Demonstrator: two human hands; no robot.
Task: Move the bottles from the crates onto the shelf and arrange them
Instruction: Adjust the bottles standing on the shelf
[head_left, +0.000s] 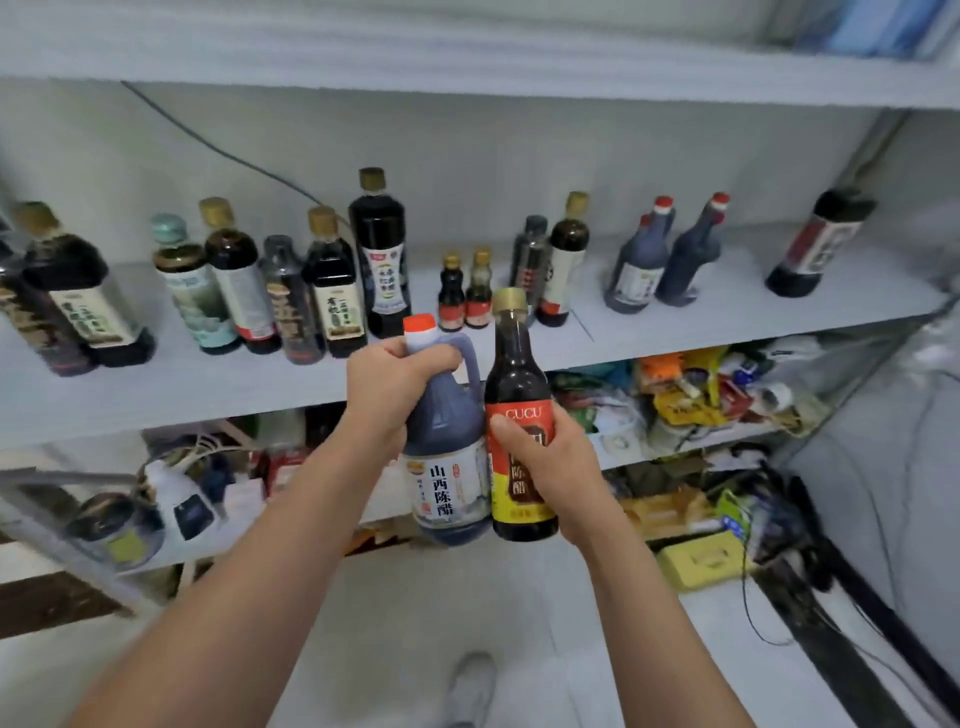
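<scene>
My left hand (387, 387) grips the handle and neck of a dark vinegar jug (449, 467) with an orange-and-white cap. My right hand (545, 457) holds a brown bottle (517, 384) with a gold cap and a red-and-yellow label by its body. Both bottles are upright, side by side and touching, in the air in front of the white shelf (291, 384). Several dark bottles stand on that shelf: a cluster at the left (249, 291), two tiny ones (465, 291) in the middle, two red-capped jugs (665, 254) to the right and one (815, 244) at the far right. No crate is in view.
The shelf below holds snack packets (691, 395), a white kettle (179, 499) and cables. A yellow box (701, 564) lies on the lowest level. A shoe (470, 686) shows on the light floor. Another shelf board (467, 67) runs overhead.
</scene>
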